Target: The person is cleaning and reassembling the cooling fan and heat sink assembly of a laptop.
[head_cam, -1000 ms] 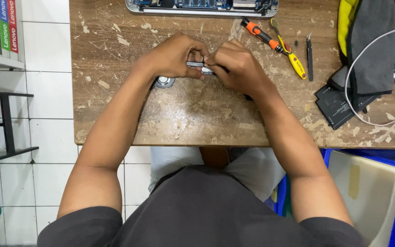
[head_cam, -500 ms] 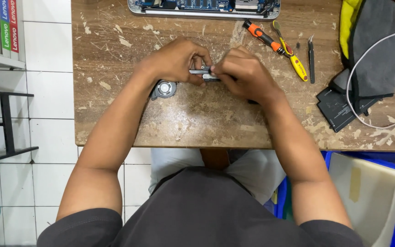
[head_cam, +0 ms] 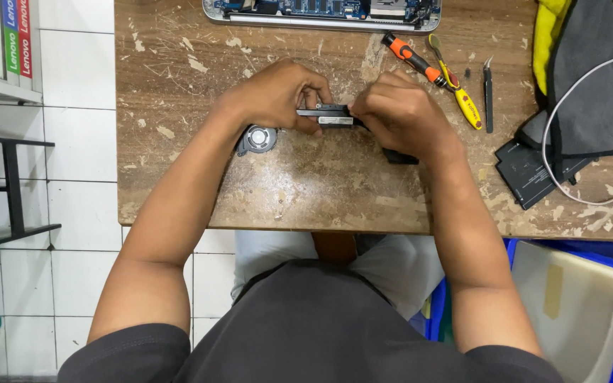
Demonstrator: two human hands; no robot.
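Both our hands grip one dark metal part point(head_cam: 331, 115) over the scratched wooden table point(head_cam: 306, 191): left hand point(head_cam: 278, 96) and right hand point(head_cam: 399, 117) closed around its ends; a red-green-blue label strip point(head_cam: 17, 35) stands far left.

Taking the opened laptop point(head_cam: 321, 13) at the table's point(head_cam: 306, 191) far edge as landmark: nearer lies the held part point(head_cam: 331, 115), a fan point(head_cam: 257, 138) left of it; screwdrivers point(head_cam: 434, 74) and, probably, tweezers point(head_cam: 488, 92) lie right.

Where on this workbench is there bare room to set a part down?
Bare wood lies along the near table edge below both hands, and at far left beside the small fan. Crowded: the right side, with screwdriver, tweezers and black battery pack.
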